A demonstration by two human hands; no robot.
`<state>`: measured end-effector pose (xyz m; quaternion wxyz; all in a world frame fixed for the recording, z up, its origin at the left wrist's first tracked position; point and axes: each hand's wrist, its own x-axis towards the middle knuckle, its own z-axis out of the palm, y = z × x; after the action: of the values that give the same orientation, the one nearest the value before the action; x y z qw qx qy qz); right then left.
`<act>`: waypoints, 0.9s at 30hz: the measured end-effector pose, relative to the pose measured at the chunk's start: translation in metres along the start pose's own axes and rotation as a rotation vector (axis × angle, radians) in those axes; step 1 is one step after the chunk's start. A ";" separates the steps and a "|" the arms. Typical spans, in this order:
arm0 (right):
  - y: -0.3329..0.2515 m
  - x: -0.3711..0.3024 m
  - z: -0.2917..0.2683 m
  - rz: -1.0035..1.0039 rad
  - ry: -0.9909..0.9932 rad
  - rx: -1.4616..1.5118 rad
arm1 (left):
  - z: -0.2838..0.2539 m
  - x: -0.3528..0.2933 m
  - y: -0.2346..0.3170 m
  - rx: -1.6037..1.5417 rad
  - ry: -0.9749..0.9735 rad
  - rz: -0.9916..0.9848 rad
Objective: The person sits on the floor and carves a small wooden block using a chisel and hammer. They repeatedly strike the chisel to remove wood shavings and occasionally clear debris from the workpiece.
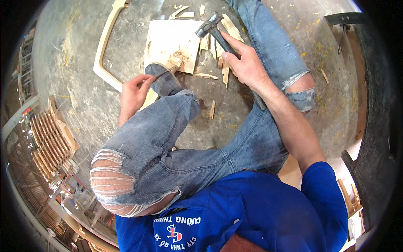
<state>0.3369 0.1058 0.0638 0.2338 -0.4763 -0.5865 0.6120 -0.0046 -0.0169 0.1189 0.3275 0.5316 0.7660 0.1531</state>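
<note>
My right hand (pixel 244 63) is wrapped round the dark handle of a hammer (pixel 210 25), its metal head raised over the far right corner of a pale wooden board (pixel 157 38). In my left hand (pixel 135 93), the fingers pinch a thin dark metal rod (pixel 163 74) that slants toward the board; its exact kind and the contact at its tip are unclear. Close to the tip, a wooden end (pixel 174 62) rests on the board among chips. My dark shoe (pixel 161 80) is beside the rod, with a pale wooden piece (pixel 150 100) partly hidden beneath my leg.
A curved wooden frame part (pixel 100 54) lies on the concrete floor at the left. Splintered offcuts (pixel 224 63) are scattered right of the board. Several stacked wooden parts (pixel 50 143) stand at far left. A dark curved object (pixel 346 19) is at far right.
</note>
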 end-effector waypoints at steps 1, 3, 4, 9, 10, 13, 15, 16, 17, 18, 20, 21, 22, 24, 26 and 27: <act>0.002 -0.001 0.001 -0.005 0.003 -0.005 | -0.003 0.008 0.020 0.113 -0.048 -0.003; 0.004 0.001 0.006 -0.039 0.006 -0.026 | -0.010 0.021 0.054 0.341 -0.135 -0.011; 0.008 0.002 0.008 -0.083 0.018 -0.044 | -0.011 0.029 0.054 0.382 -0.147 -0.007; 0.023 0.006 0.011 -0.219 0.071 -0.127 | -0.015 0.046 0.074 0.430 -0.192 -0.096; 0.019 0.005 0.010 -0.181 0.057 -0.113 | -0.014 0.047 0.073 0.444 -0.178 -0.076; 0.005 0.002 0.009 -0.037 0.001 -0.018 | -0.015 0.056 0.073 0.500 -0.164 -0.069; 0.005 0.004 0.009 -0.014 -0.002 -0.024 | -0.016 0.062 0.075 0.521 -0.171 -0.079; 0.005 0.003 0.009 -0.001 -0.008 -0.030 | -0.016 0.064 0.076 0.522 -0.176 -0.086; 0.005 0.002 0.009 0.009 -0.011 -0.046 | -0.016 0.067 0.076 0.523 -0.181 -0.089; 0.006 0.002 0.010 0.006 -0.012 -0.058 | -0.015 0.069 0.074 0.512 -0.189 -0.092; 0.010 0.002 0.011 -0.014 -0.011 -0.078 | -0.013 0.073 0.069 0.489 -0.206 -0.098; 0.012 0.002 0.012 -0.029 -0.010 -0.087 | -0.013 0.074 0.069 0.496 -0.207 -0.069; 0.013 0.002 0.012 -0.028 -0.010 -0.090 | -0.013 0.075 0.070 0.504 -0.209 -0.040; 0.012 0.003 0.013 -0.026 -0.016 -0.094 | -0.013 0.077 0.071 0.501 -0.213 -0.006; 0.009 0.004 0.014 -0.011 -0.027 -0.107 | -0.013 0.086 0.070 0.481 -0.218 0.006; 0.007 0.004 0.014 -0.005 -0.035 -0.112 | -0.015 0.086 0.066 0.418 -0.212 -0.014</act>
<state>0.3249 0.1002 0.0536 0.1982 -0.4764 -0.6251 0.5857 0.0138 0.0894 0.1392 0.2900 0.5955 0.7461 -0.0681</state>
